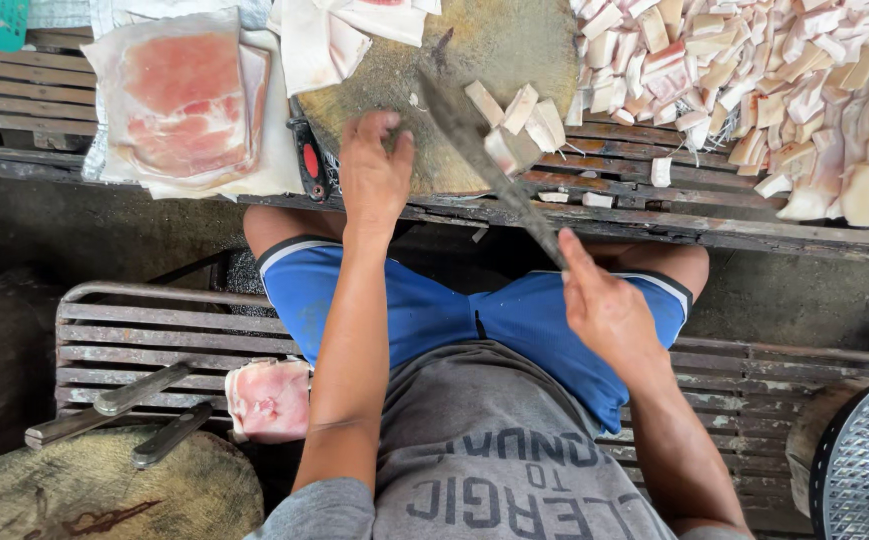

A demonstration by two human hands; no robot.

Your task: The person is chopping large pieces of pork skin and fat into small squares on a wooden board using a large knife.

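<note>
Head view showed the right hand [604, 310] closed around the handle of a long cleaver [479, 150], blade reaching to 11 o'clock against pork fat cubes [519, 120] on the round chopping block [514, 45]. The left hand [374, 170] rested flat, fingers loosely together, on the block's near edge. The cubes looked soft, greasy and slippery, best pinched by their firmer skin side.

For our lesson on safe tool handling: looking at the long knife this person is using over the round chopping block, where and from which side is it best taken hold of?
Take the knife by its handle end, where the right hand already closes its grip, coming from the person's near side. The long blade slants away toward the chopping block and the cut white pieces, so the near end is the only part clear of the blade. The left hand rests on the block's edge.
</note>
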